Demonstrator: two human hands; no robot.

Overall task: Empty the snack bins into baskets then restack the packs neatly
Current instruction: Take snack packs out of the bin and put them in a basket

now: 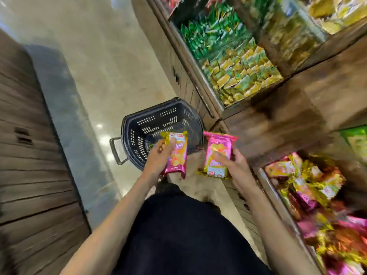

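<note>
Basket [127,124]: left hand [158,156] grips pink snack pack [178,155] at its 6 o'clock, right hand [237,166] grips second pack [217,151] at 4 o'clock.

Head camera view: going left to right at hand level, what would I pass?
In order: wooden cabinet → basket handle → left pack in the left hand → right pack in the right hand → bin of pink packs.
</note>
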